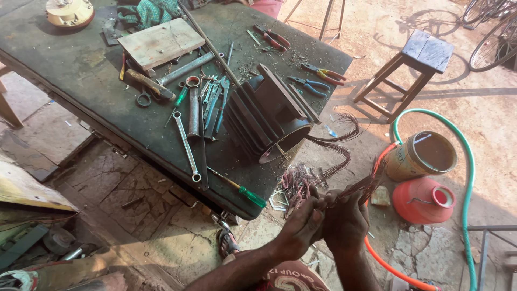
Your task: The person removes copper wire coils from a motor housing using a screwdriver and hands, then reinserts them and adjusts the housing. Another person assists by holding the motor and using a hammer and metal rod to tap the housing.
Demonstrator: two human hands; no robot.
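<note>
Where hands (328, 218) meet, wire bundle (362, 186) seemingly within grip.

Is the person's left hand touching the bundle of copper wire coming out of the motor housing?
Touching. In the head view the left hand and the right hand close together around the wire bundle, which runs back to the motor housing on the table.

left hand (303, 223) + right hand (347, 220): both closed on wire bundle (366, 186) | motor housing (267, 116): table (81, 81) near edge | screwdriver (239, 188): near corner
</note>
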